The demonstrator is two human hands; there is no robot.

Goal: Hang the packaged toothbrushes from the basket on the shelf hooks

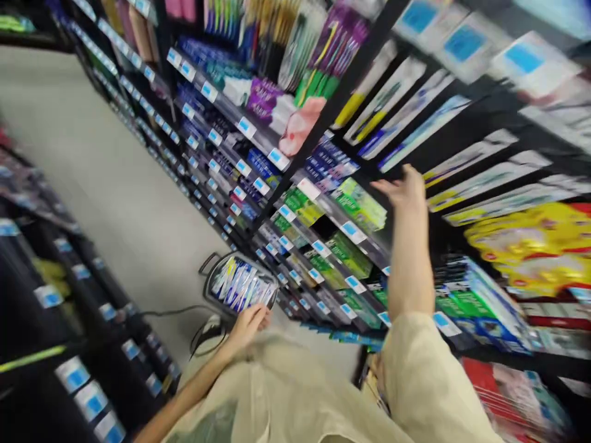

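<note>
Right hand is up at the rack, just below the lower ends of the hanging packs. Thumb and fingers look spread, nothing visibly between them – open like that, it could take a narrow pack without snagging its neighbours. Contact with a pack: can't tell, the area is motion-blurred.

Left hand is low, at the near edge of the basket. Its fingers are curled and close together; can't tell if they pinch the rim, a pack or nothing. Either way, being there probably steadies the basket while the other arm reaches.

Loose packs lie inside the basket, roughly side by side – long thin shapes sit neatly that way. Basket handle sticks out on the far side, out of the way.

Hanging packs are in slanted rows, likely so each can come off singly. Green boxes sit on the ledge below, price tags along its front edge for easy reading.
</note>
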